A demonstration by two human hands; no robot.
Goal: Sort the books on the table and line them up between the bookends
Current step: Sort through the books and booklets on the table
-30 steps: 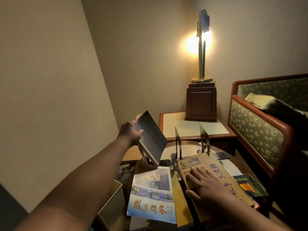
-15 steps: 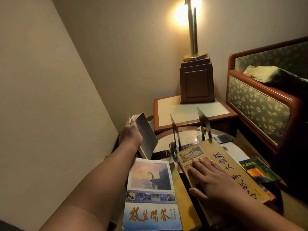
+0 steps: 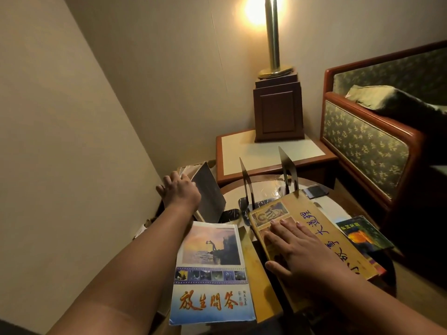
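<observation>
The left hand (image 3: 180,191) grips the top edge of a dark-covered book (image 3: 211,193), tilted at the left rim of the tabletop (image 3: 266,189). The right hand (image 3: 298,249) lies flat, fingers straight, on a large yellow book (image 3: 326,240) whose far end touches two upright metal bookends (image 3: 287,165)
</observation>
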